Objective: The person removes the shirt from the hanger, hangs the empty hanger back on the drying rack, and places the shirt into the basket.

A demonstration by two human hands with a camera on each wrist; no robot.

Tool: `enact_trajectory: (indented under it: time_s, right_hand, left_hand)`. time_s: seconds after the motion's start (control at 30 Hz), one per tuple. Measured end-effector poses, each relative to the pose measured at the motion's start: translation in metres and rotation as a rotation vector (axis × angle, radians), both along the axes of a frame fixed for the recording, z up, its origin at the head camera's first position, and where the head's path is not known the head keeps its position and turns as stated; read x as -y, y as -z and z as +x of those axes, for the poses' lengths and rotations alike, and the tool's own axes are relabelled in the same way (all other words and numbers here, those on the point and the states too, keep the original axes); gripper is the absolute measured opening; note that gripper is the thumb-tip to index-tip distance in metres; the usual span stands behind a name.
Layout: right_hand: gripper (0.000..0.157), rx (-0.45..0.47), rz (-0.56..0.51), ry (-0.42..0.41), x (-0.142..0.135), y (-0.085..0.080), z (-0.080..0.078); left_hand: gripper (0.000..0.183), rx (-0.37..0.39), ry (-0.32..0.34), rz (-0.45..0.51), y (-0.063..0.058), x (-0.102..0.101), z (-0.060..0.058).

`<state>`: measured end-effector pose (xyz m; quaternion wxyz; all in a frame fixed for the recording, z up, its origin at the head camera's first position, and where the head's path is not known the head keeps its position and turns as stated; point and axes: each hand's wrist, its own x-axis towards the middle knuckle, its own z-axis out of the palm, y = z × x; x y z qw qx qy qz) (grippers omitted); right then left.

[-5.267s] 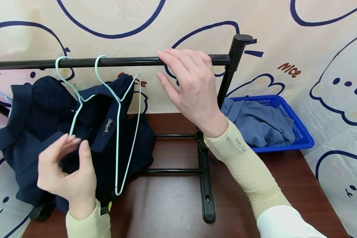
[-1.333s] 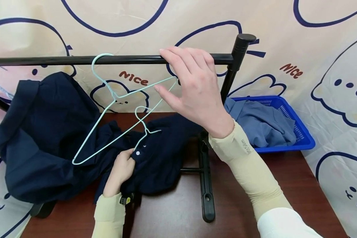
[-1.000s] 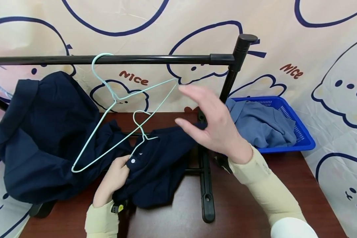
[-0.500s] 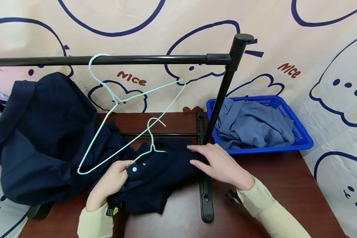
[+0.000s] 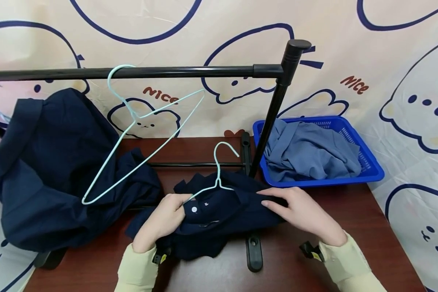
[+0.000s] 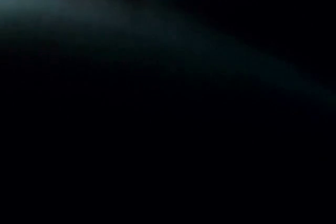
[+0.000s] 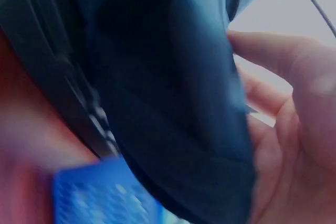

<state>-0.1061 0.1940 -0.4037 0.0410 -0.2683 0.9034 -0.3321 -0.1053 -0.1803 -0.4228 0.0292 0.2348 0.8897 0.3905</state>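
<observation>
Compared with half a second ago, the dark navy garment (image 5: 219, 237) and its mint hanger (image 5: 218, 176) are more to the right, and both hands also moved rightward. Left hand (image 5: 168, 217) grips this garment at the left arm of the hanger, near a white button (image 5: 194, 209). Right hand (image 5: 295, 209) touches the garment's right edge, with thumb and forefinger slightly apart; I cannot tell if it pinches the cloth. Red writing "Nice" (image 5: 355, 84) is readable on the backdrop (image 5: 263, 12) at right, and again left of centre, near a second hanger (image 5: 135, 115) hooked on the black rail (image 5: 186, 72). The garment is above a reddish-brown table (image 5: 284, 259), lower middle of the frame. On the left is another navy garment (image 5: 58, 162); on the right, behind the rack post (image 5: 270, 121), a blue basket (image 5: 325, 183) contains grey-blue cloth (image 5: 310, 150). The left wrist view is almost black, while the right wrist view shows fingers partly behind the cloth, and the blurred, perforated basket wall at lower left.
</observation>
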Motion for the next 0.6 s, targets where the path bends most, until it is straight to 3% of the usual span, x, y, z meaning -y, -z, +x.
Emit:
enact_trajectory:
  time_s: [0.2,0.4,0.5,0.6]
  right_hand:
    - [0.035,0.065,-0.071,0.076,-0.033,-0.026,0.014]
    - [0.037,0.148,-0.059,0.074,-0.06,-0.062,0.039]
    - [0.035,0.159,-0.019,0.076,-0.068,-0.072,0.047]
    - [0.031,0.156,-0.008,0.074,-0.074,-0.074,0.049]
  left_hand:
    - [0.036,-0.174,0.075,0.063,-0.023,-0.029,0.006]
    - [0.04,-0.377,0.134,0.117,-0.052,-0.053,0.013]
    - [0.041,-0.425,0.137,0.106,-0.066,-0.06,0.017]
    - [0.042,-0.414,0.133,0.099,-0.071,-0.063,0.018]
